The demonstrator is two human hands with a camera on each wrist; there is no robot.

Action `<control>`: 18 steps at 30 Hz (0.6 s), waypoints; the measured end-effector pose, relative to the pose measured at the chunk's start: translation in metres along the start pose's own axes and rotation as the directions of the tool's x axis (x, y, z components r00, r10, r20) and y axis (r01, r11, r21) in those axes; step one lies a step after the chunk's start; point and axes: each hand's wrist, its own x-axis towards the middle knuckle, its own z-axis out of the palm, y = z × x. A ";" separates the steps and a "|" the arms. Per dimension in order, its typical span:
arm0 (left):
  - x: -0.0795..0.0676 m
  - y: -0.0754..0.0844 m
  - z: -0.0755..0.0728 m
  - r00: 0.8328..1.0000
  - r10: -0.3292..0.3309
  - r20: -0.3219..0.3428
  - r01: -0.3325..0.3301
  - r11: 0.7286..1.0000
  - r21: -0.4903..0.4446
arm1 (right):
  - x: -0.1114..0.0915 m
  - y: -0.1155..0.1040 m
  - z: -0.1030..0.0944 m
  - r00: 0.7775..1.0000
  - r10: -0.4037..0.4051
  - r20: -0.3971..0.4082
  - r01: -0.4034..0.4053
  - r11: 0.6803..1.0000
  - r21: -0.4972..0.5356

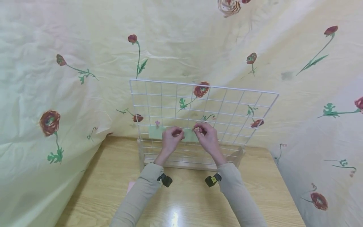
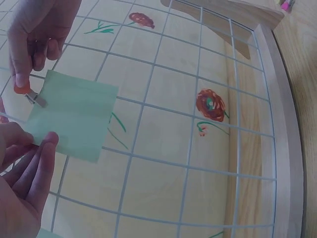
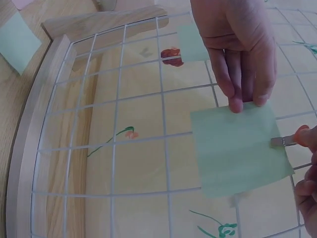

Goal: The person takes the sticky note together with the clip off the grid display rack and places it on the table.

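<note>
Against the white wire grid (image 1: 227, 110), a pale green paper square (image 3: 237, 153) is pinched along one edge by my left hand (image 1: 172, 138). My right hand (image 1: 207, 136) pinches a small clip (image 2: 33, 97) with an orange-red head and a flat metal jaw. Its metal end lies over the paper's edge in both wrist views. Beside the left hand, another green paper square (image 1: 155, 132) is on the grid, with a pinkish clip (image 1: 157, 123) at its top edge.
A wooden base (image 1: 184, 164) carries the leaning grid on a wood-grain table (image 1: 181, 201). Left of it lie a loose green paper square (image 3: 19, 42) and a pink paper (image 1: 131, 186), partly behind the left sleeve. Flower-printed cloth (image 1: 99, 63) hangs behind and at both sides.
</note>
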 end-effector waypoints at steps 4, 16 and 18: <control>-0.001 -0.001 -0.001 1.000 0.030 -0.005 -0.030 1.000 0.006 | 0.000 0.001 0.001 0.999 -0.025 -0.020 0.025 1.000 -0.006; -0.005 -0.004 -0.004 0.998 0.068 -0.011 -0.067 0.997 0.047 | -0.005 0.007 -0.004 0.993 -0.104 -0.051 0.102 0.994 -0.034; -0.006 -0.004 -0.005 0.998 0.068 -0.008 -0.067 0.997 0.031 | -0.006 0.008 -0.006 0.992 -0.123 -0.039 0.121 0.992 -0.040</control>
